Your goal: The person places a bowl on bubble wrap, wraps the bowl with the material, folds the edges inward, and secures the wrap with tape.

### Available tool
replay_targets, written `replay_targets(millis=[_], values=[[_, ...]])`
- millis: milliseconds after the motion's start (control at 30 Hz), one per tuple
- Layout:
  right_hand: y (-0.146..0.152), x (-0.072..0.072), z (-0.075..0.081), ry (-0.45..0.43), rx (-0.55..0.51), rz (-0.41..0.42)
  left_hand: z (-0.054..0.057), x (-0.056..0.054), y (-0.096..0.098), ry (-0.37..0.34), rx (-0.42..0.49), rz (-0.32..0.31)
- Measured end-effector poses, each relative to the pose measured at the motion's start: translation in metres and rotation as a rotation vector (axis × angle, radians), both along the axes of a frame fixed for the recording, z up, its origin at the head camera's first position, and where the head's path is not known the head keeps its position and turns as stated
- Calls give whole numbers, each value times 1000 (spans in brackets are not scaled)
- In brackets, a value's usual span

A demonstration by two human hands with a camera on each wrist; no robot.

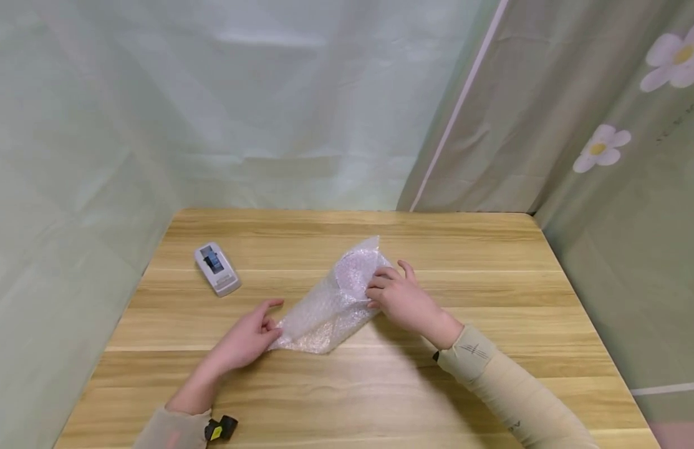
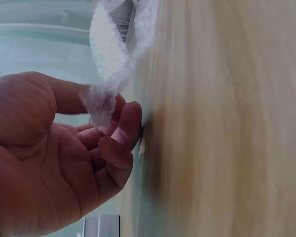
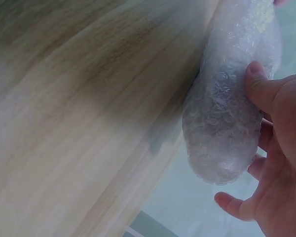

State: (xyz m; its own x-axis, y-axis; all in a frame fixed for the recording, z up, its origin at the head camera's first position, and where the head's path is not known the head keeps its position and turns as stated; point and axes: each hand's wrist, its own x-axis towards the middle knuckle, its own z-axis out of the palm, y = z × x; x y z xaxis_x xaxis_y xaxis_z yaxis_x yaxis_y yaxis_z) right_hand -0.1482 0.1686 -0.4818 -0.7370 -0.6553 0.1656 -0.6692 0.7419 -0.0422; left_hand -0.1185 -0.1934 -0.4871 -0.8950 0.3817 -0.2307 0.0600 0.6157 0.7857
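Note:
Bubble wrap (image 1: 315,315) lies rolled slantwise around an object on the table, its near-left end flattened to a point. My left hand (image 1: 242,343) pinches that pointed corner between thumb and fingers; the left wrist view shows the crumpled corner (image 2: 101,101) in the pinch. Inside the wrap, a grey ribbed part (image 2: 122,19) shows through the opening; the rest of the object is hidden. My right hand (image 1: 405,302) holds the bundle's thicker far end, thumb pressed on the near side. In the right wrist view the wrapped end (image 3: 222,133) is rounded, and one finger stands off it.
A light grey device with a dark window (image 1: 217,268), perhaps a tape dispenser, lies at the table's left. The wooden table (image 1: 464,249) meets pale green curtains (image 1: 302,125) behind and at both sides.

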Motion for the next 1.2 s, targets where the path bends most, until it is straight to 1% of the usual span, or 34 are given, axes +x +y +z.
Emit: replay_targets(millis=[133,267,400,533,633,767,833,967,1067,1200], values=[[-1,1,2,-17,2,-24,0,1,-3,-56,29,31],[-1,3,2,-22,15,-39,-3,1,-5,-121,44,70],[-1,4,2,-18,33,-48,-6,0,-6,-149,33,94],[-2,4,1,-17,49,-52,-5,-2,-9,-153,15,86],[-3,3,2,-26,48,-46,-4,-3,-11,-156,5,67],[-6,3,5,-40,36,-41,-3,-5,-14,-162,21,38],[-7,2,6,-46,34,-42,-3,-5,-17,-170,46,27],[-7,2,6,-60,42,-47,-1,-7,-23,-208,146,14],[-7,2,6,-65,45,-42,3,-7,-27,-233,232,2],[-8,2,6,-55,42,-24,13,-8,-27,-222,321,-8]])
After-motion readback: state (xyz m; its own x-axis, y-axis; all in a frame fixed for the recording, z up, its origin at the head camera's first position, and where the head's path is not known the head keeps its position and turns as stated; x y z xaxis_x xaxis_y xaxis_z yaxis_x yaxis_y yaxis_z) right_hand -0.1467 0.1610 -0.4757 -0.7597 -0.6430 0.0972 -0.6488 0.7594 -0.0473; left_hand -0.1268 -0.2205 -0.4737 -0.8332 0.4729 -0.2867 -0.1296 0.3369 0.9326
